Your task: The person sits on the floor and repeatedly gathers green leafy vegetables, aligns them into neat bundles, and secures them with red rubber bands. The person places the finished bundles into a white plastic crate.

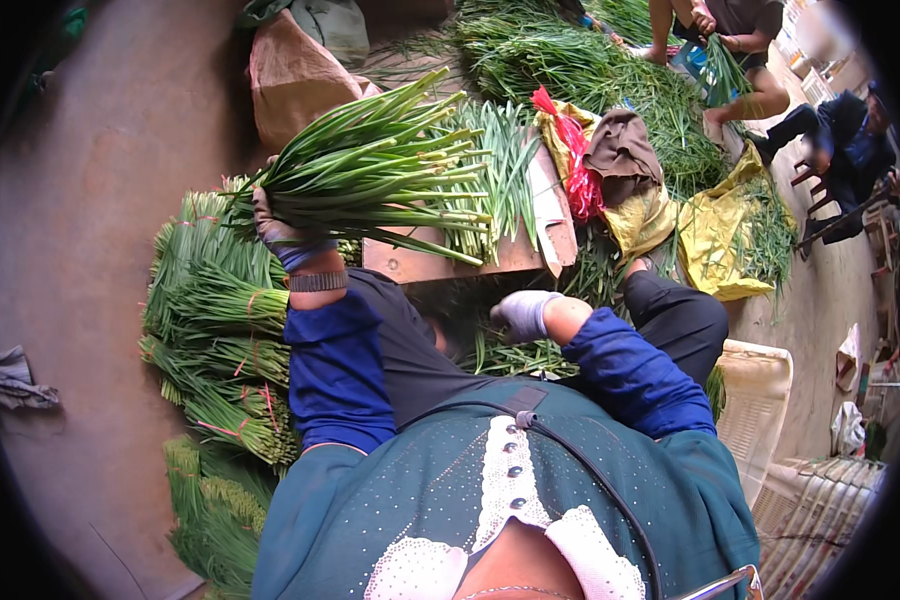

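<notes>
My left hand [268, 221], in a glove, grips a thick loose bunch of green flowering-chive stalks [375, 176] by one end. Their cut ends point right, above a wooden board [412, 259]. More stalks [495, 180] lie across that board, beside a broad-bladed knife [549, 206]. My right hand [523, 315], also gloved, hangs over the gap between my knees, below the board's front edge. Its fingers point down and are blurred; nothing shows in them. Loose leaves [521, 356] lie beneath it.
Tied bundles [225, 300] are stacked on my left. Red plastic ties [574, 165] and a brown cloth [625, 154] rest on yellow sacks [720, 232] at right. Beyond is a large heap of greens [555, 67], where another person's hands [716, 30] hold a bunch. A plastic crate [754, 405] stands at right.
</notes>
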The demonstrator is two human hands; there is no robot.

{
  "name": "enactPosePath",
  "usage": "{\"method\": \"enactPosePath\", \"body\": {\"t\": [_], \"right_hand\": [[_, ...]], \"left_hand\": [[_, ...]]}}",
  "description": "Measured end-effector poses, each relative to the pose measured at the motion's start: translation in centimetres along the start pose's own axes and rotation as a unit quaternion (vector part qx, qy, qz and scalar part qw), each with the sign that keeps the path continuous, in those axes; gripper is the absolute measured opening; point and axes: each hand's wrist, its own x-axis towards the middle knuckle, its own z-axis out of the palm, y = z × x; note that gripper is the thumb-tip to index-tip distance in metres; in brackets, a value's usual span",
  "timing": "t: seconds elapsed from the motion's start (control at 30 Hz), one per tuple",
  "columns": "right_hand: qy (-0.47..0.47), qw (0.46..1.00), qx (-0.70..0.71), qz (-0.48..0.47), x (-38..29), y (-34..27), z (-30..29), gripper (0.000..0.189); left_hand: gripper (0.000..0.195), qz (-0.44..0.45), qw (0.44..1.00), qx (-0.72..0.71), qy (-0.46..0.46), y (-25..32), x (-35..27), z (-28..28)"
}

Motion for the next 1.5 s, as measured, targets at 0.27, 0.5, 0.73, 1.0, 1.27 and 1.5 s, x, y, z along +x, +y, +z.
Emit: {"method": "enactPosePath", "body": {"t": [0.27, 0.5, 0.73, 1.0, 1.27, 1.5], "right_hand": [[0.400, 0.880, 0.220, 0.132, -5.1, 0.9, -2.4, 0.027], [0.494, 0.833, 0.167, 0.184, 0.4, 2.5, -2.5, 0.031], [0.222, 0.971, 0.077, 0.049, 0.9, 3.1, -4.0, 0.031], [0.389, 0.642, 0.618, -0.232, -10.1, 0.3, -10.4, 0.073], [0.354, 0.686, 0.622, -0.133, -11.7, 0.3, -9.4, 0.027], [0.248, 0.818, 0.519, -0.020, -15.7, 3.8, -5.5, 0.034]], "left_hand": [[0.046, -0.063, 0.997, 0.024, -0.021, -0.3, -0.2, -1.2], [0.046, -0.073, 0.995, 0.064, -0.005, -2.3, -0.6, 2.2], [0.041, -0.085, 0.987, 0.111, 0.080, -4.1, -0.9, 3.6], [0.043, -0.083, 0.990, 0.110, 0.040, -6.6, -1.3, 4.6], [0.032, -0.103, 0.993, 0.055, 0.021, -8.8, -1.2, 5.7], [0.033, -0.078, 0.992, 0.094, 0.028, -7.2, -0.9, 5.0]]}}
